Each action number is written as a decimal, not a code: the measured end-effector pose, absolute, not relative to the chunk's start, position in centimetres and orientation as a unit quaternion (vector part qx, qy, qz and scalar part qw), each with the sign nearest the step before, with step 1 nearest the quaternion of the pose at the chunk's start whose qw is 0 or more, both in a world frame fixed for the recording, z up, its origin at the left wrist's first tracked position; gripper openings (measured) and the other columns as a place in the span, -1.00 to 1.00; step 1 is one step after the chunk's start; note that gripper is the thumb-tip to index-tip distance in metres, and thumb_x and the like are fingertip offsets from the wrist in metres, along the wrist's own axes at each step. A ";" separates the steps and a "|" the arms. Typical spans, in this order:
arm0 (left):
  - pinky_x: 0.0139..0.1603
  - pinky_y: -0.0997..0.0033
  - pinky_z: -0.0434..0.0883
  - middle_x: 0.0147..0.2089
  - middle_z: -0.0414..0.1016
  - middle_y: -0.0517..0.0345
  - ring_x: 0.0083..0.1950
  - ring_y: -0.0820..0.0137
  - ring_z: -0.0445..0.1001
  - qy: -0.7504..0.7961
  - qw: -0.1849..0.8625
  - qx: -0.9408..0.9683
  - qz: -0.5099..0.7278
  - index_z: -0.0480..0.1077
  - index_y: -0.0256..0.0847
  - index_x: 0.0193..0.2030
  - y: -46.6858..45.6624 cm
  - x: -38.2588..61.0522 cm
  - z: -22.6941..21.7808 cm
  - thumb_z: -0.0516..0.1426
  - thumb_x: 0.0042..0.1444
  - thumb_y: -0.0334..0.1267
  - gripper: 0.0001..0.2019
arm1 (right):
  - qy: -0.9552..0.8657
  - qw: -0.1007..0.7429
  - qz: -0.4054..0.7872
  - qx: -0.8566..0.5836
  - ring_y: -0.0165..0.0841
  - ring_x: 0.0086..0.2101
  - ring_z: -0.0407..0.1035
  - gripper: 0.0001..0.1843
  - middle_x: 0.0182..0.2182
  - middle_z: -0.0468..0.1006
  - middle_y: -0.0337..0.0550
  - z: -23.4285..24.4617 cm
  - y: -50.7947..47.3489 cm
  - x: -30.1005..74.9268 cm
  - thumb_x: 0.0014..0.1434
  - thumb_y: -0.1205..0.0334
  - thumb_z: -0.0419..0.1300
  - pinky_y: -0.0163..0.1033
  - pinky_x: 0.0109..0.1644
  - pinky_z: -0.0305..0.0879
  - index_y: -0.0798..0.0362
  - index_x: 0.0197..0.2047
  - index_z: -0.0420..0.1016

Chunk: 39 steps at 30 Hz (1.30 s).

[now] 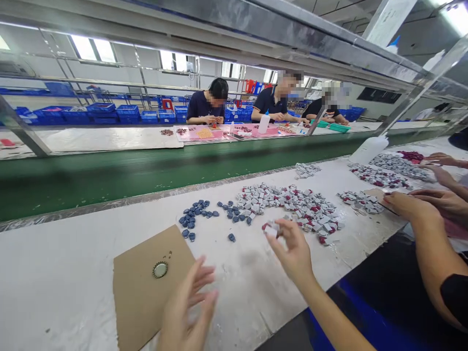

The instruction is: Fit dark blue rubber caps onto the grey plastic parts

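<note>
My left hand (190, 307) hovers low over the near edge of the white worktable (73, 273), fingers stretched apart and empty, a little blurred. Beside it lies a brown cardboard sheet (146, 287) with a small round metal cap (160, 269) on it. My right hand (290, 251) is raised above the table and pinches a small white and red part (271, 229) between thumb and fingertips. Just beyond it spreads a pile of white and red parts (292, 204). A scatter of small dark blue parts (199, 214) lies to the left of that pile.
A co-worker's arms and hands (420, 209) reach onto the table at right, near more piles of parts (380, 175) and a white squeeze bottle (367, 148). A green conveyor belt (109, 175) runs behind the table. Three people sit across it; blue crates (102, 113) stand behind.
</note>
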State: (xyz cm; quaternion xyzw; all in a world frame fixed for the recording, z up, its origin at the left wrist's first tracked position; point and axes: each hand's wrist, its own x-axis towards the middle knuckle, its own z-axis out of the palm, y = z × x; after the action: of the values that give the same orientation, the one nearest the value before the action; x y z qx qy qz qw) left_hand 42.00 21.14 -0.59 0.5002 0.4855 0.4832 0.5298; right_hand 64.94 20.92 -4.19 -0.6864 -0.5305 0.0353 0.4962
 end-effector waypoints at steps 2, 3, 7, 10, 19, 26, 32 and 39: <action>-0.29 0.39 0.49 -0.09 0.54 0.03 -0.10 0.22 0.49 0.429 0.679 0.430 0.413 0.44 -0.04 -0.04 21.4 43.5 -0.6 0.20 -0.07 0.01 -0.57 | -0.550 0.526 0.114 -0.639 -0.35 -0.45 0.35 -0.62 -0.45 0.41 -0.20 -4.1 19.4 60.5 0.17 -0.09 0.02 -0.27 -0.37 0.31 0.02 -0.10 0.22; -0.30 0.40 0.49 -0.05 0.53 0.04 -0.06 0.21 0.47 0.413 0.716 0.401 0.396 0.45 -0.02 -0.05 21.5 43.8 -0.8 0.18 -0.06 0.03 -0.59 | -0.545 0.547 0.174 -0.611 -0.37 -0.49 0.33 -0.58 -0.50 0.36 -0.24 -4.1 18.9 58.4 0.14 -0.14 0.04 -0.30 -0.43 0.29 0.02 -0.12 0.26; -0.16 0.46 0.44 0.05 0.47 0.13 0.02 0.27 0.42 0.444 0.631 0.429 0.470 0.44 0.06 -0.05 21.0 41.7 -3.0 0.11 0.02 0.03 -0.65 | -0.444 0.576 0.444 -0.523 -0.46 -0.59 0.16 -0.59 -0.62 0.20 -0.35 -4.5 19.4 52.4 0.03 -0.12 0.20 -0.36 -0.53 0.12 0.06 -0.24 0.34; -0.25 0.47 0.45 0.02 0.46 0.11 -0.05 0.28 0.44 0.494 0.500 0.493 0.512 0.44 0.09 -0.05 20.7 38.4 -4.5 0.11 0.07 -0.10 -0.72 | -0.420 0.520 0.548 -0.503 -0.51 -0.64 0.01 -0.58 -0.68 0.11 -0.41 -4.4 21.5 50.0 0.00 -0.13 0.20 -0.39 -0.57 -0.01 0.09 -0.35 0.32; -0.55 0.58 0.41 -0.36 0.53 0.13 -0.38 0.39 0.45 0.483 0.636 0.324 0.506 0.53 -0.09 -0.32 21.8 33.8 -3.3 0.20 -0.03 -0.11 -0.83 | -0.548 0.353 0.580 -0.489 -0.47 -0.55 0.11 -0.68 -0.59 0.19 -0.34 -2.7 24.3 46.7 0.15 -0.05 0.08 -0.37 -0.49 0.07 0.06 -0.37 0.32; -0.52 0.59 0.43 -0.41 0.55 0.13 -0.38 0.39 0.48 0.474 0.681 0.236 0.505 0.52 -0.13 -0.35 22.7 31.7 -4.4 0.27 -0.13 -0.14 -0.81 | -0.659 0.267 0.503 -0.491 -0.46 -0.54 0.17 -0.75 -0.58 0.28 -0.32 -2.0 25.9 44.6 0.23 0.07 0.00 -0.37 -0.50 0.09 0.03 -0.23 0.38; -0.32 0.55 0.46 -0.13 0.31 0.14 -0.20 0.39 0.43 0.521 0.534 0.306 0.592 0.53 -0.02 -0.36 22.3 31.0 -5.5 0.24 -0.07 -0.23 -0.91 | -0.633 0.286 0.527 -0.489 -0.44 -0.46 0.31 -0.74 -0.44 0.41 -0.28 -2.5 25.9 43.7 0.16 0.10 0.13 -0.37 -0.42 0.25 -0.05 -0.08 0.39; -0.25 0.49 0.48 -0.14 0.44 0.09 -0.12 0.30 0.44 0.519 0.533 0.270 0.611 0.53 0.01 -0.28 21.5 31.3 -5.3 0.23 -0.07 -0.14 -0.83 | -0.644 0.367 0.477 -0.472 -0.48 -0.42 0.37 -0.79 -0.29 0.46 -0.25 -3.1 25.3 43.1 0.13 0.37 0.11 -0.39 -0.34 0.38 -0.06 -0.17 0.42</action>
State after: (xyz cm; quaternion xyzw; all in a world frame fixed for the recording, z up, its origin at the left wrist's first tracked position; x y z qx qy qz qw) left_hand 31.30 21.53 -5.27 0.2703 0.5191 0.6108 0.5334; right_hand 43.05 25.33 -3.08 -0.4721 -0.6439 0.4770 0.3674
